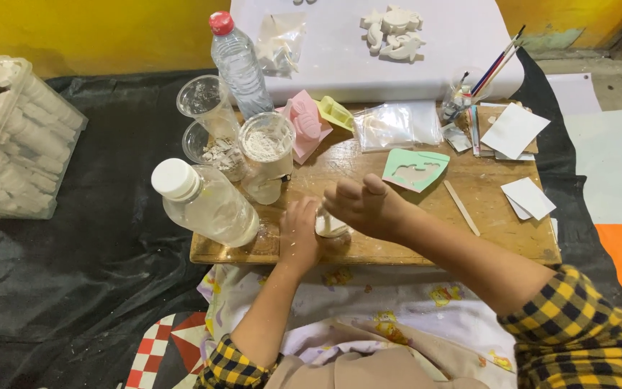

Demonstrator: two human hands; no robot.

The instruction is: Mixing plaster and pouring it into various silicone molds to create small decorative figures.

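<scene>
Right, both hands meet at the front edge of the wooden board (484, 194). The left hand (299, 232) curls its fingers against a small white piece (327, 225), and the right hand (365, 205) arches over it, fingers bent and closed on its top. Just left lies a clear bottle with a white cap (206, 204), liquid inside. Behind it a plastic cup (266, 155) carries white powder; a second cup (215, 150) holds pale broken chunks, a taller one (206, 101) looks empty. The red-capped bottle (239, 63) stands upright. Far left, a clear bin (30, 151) is packed with white castings.
</scene>
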